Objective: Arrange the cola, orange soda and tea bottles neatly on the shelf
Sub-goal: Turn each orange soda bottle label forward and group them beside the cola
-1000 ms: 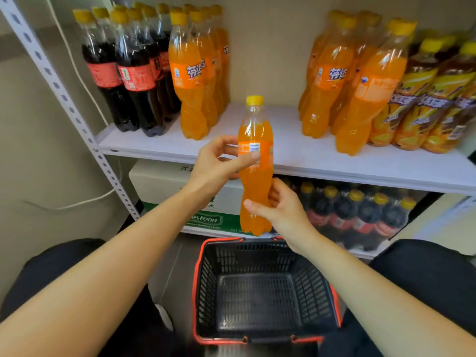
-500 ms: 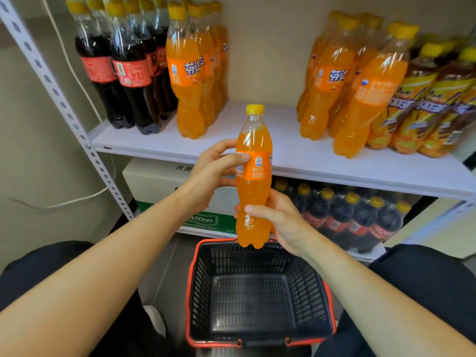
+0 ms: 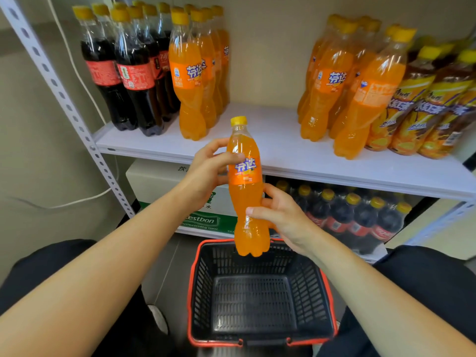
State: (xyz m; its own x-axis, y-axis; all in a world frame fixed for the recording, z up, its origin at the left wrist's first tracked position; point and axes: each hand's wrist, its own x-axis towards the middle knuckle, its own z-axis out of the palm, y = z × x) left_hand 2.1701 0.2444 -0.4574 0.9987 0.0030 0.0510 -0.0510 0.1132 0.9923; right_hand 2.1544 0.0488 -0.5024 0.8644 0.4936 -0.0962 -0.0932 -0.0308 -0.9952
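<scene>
Item: clear plastic orange soda bottle with yellow cap, upright, held in the air above a black mesh basket with red rim, before the white shelf board. Left hand grips its label; right hand grips its lower body.

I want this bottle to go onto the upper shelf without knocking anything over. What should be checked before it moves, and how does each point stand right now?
1. Grip on the held orange soda bottle: the left hand grips at the label and the right hand grips the lower body. Ok.
2. Bottle upright, cap on. Ok.
3. Label faces the front. Ok.
4. Bare shelf shows between the left orange soda row and the right orange soda group. Ok.
5. Right group standing straight: it looks tilted, which may be the wide lens. Cannot tell.
</scene>
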